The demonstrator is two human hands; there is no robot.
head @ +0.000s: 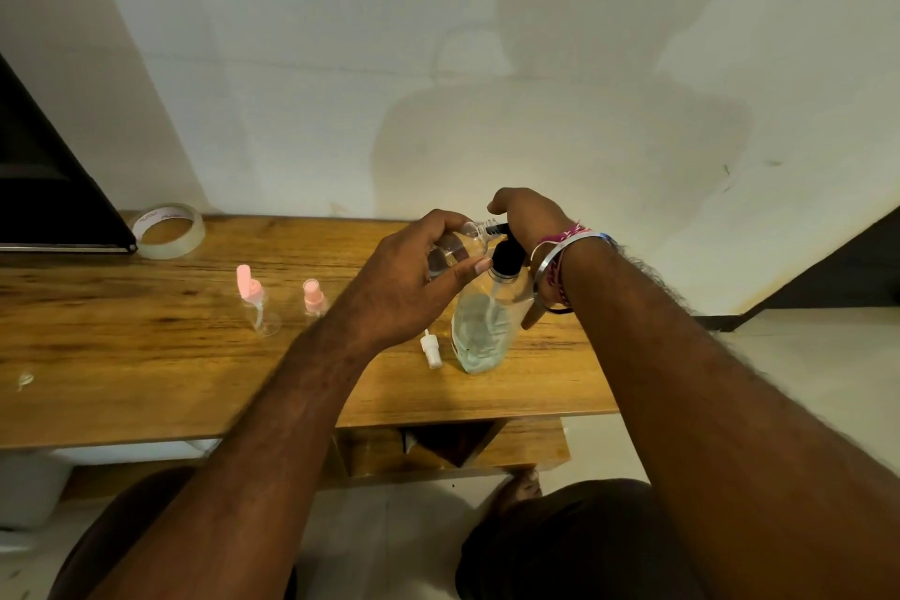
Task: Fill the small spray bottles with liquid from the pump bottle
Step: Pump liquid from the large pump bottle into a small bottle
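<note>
A roll of clear tape (168, 230) lies flat at the back left of the wooden tabletop (121, 356), just beside a dark flat panel (53, 190) near the white wall (341, 63)

Wood table (146, 356) vs white wall (341, 63), pale floor (803, 380).

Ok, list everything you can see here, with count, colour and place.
pump bottle: one, clear with black pump, standing on the table, right of centre
small spray bottle: one, clear, uncapped, held tilted at the pump spout
pink-capped bottles: two, clear, standing left of centre
white spray cap: one, lying beside the pump bottle
tape roll: one, clear, back left
table: one, wooden
left hand: holds the small spray bottle
right hand: on the pump head, bracelets at the wrist
</note>
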